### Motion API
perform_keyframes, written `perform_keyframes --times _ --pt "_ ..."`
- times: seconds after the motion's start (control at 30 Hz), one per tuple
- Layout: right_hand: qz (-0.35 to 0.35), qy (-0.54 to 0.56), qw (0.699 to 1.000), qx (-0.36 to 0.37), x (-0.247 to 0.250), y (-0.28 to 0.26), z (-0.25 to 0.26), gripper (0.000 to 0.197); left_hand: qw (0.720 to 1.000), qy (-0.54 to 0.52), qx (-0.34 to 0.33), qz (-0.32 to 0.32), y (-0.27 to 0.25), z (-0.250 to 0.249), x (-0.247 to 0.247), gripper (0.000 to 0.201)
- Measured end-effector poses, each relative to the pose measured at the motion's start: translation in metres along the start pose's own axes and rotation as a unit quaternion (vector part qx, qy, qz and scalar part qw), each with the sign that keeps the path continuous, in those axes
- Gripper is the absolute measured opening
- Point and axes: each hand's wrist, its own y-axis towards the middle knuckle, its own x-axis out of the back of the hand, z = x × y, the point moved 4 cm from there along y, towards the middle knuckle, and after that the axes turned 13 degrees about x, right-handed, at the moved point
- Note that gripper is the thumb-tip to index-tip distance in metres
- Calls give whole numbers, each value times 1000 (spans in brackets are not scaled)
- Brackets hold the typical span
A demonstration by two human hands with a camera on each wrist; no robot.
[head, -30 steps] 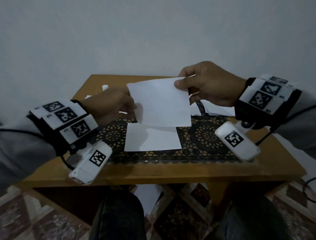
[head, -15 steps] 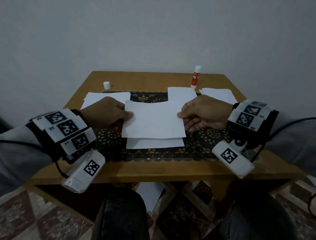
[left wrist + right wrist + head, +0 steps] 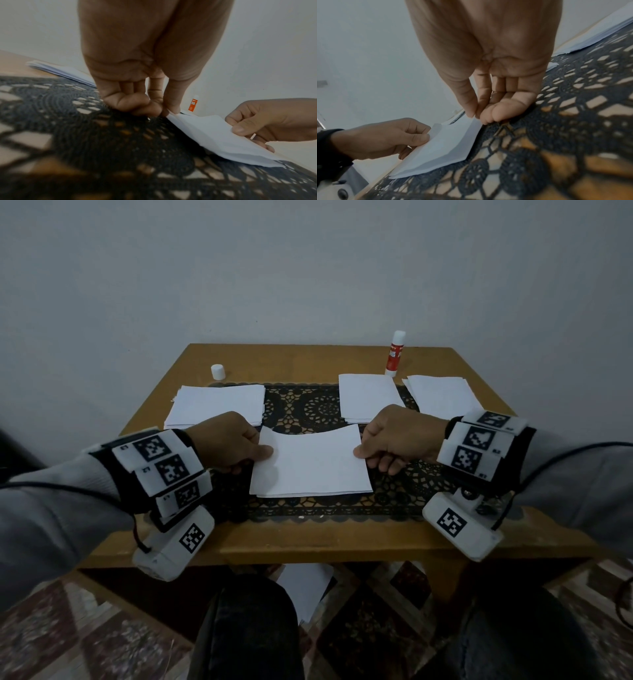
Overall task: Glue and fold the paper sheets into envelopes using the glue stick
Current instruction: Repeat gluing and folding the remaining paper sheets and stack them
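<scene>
Home: lace-matted wooden table [image 3: 308, 361]

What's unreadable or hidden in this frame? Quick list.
- Glue on the folded sheet: inner faces hidden by its top layer, all views.
- Glue stick label: too small in head view, blurred in left wrist view.
- Paper under the table: cut off by the table edge and knees.
- Left hand and right hand fingertips under the sheet: hidden in head view.
</scene>
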Motion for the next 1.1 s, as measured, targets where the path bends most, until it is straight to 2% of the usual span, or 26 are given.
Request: perform_keyframes --times 0.4,0.67,1.1 --pt "-9 -25 1000 6 -2 4 -1 16 999 44 -16 -14 4 0 -4 37" --pt "-15 -28 1000 1 -1 5 -1 19 999 43 3 -1 7 0 -4 38" --pt "-26 -83 996 19 -3 8 1 19 998 59 3 -26 7 -3 -6 36"
